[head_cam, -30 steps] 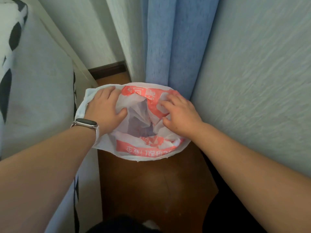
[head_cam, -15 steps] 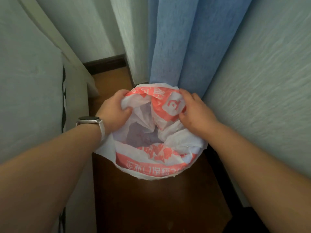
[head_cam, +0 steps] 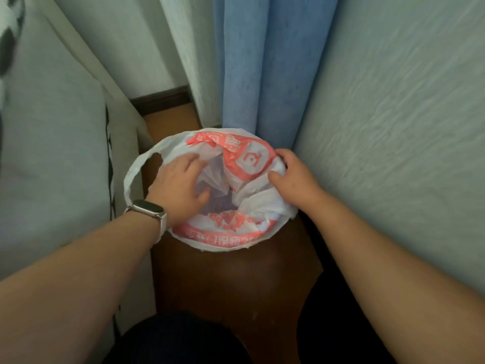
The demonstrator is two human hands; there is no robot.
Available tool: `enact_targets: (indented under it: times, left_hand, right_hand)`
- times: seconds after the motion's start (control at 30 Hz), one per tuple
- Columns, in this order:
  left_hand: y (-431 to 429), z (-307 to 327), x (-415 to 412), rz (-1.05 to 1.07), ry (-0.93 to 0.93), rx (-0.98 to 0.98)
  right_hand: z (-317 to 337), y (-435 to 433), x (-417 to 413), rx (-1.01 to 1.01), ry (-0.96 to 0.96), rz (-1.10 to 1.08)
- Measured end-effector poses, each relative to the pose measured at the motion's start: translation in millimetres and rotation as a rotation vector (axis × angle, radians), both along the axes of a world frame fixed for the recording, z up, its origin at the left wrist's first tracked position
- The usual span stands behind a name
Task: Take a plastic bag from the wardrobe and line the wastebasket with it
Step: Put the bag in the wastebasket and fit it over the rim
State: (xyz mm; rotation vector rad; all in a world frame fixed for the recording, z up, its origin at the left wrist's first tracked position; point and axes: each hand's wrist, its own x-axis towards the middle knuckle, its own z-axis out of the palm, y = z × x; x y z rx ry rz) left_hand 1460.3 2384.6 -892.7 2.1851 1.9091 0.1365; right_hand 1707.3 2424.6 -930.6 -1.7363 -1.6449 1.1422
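One plastic bag (head_cam: 223, 232), white with red print, is spread into a round open mouth on the wood floor (head_cam: 236, 285). The wastebasket under it is hidden by the plastic. Two hands are on the bag. The left hand (head_cam: 181, 187) lies over the bag's left side, fingers fairly straight and spread, reaching into the opening; it pins plastic without gripping. The right hand (head_cam: 294, 177) is at the bag's right rim, fingers curled over the edge and thumb pressed in, holding the plastic. One bag handle loop (head_cam: 131, 177) hangs free left of the bag. One watch (head_cam: 148, 210) sits on the left wrist. One blue curtain (head_cam: 262, 74) hangs just behind the bag. One pale wall (head_cam: 393, 127) is right of the bag and pale upholstery (head_cam: 52, 153) is left of it.
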Motion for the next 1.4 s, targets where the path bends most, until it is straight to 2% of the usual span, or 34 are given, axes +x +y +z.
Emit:
enact_targets:
  times: [0.17, 0.27, 0.6, 0.77, 0.9, 1.07, 1.2, 1.4]
  left_hand:
    - [-41.2, 7.2, 40.5, -0.064, -0.096, -0.156]
    - [-60.1, 4.4, 71.0, -0.168, -0.053, -0.2]
    - [-64.0, 3.5, 78.7, -0.132, -0.073, -0.188]
    - [-45.1, 21.1, 56.1, -0.118, 0.018, -0.089]
    - [-22.1, 63.6, 32.4, -0.119, -0.074, -0.07]
    - [-20.3, 109.6, 12.5, -0.142, -0.306, -0.157]
    - [-18.6, 121.0, 12.7, -0.124, -0.376, -0.046]
    - [-21.1, 126.3, 13.1, -0.112, -0.356, 0.176]
  right_hand:
    - [9.1, -22.7, 6.9, -0.04, -0.062, 0.118]
    - [15.5, -32.4, 3.0, -0.042, -0.058, 0.182]
    - [24.8, -41.1, 0.4, 0.017, -0.043, 0.349]
    - [27.5, -30.3, -1.7, 0.213, -0.139, 0.357]
    - [49.7, -20.7, -4.3, 0.41, -0.077, 0.293]
    - [84.8, -18.4, -17.8, 0.636, -0.053, 0.391]
    - [97.3, -23.5, -19.8, 0.728, 0.059, 0.31]
    - [105.9, -32.5, -26.0, 0.756, -0.006, 0.236]
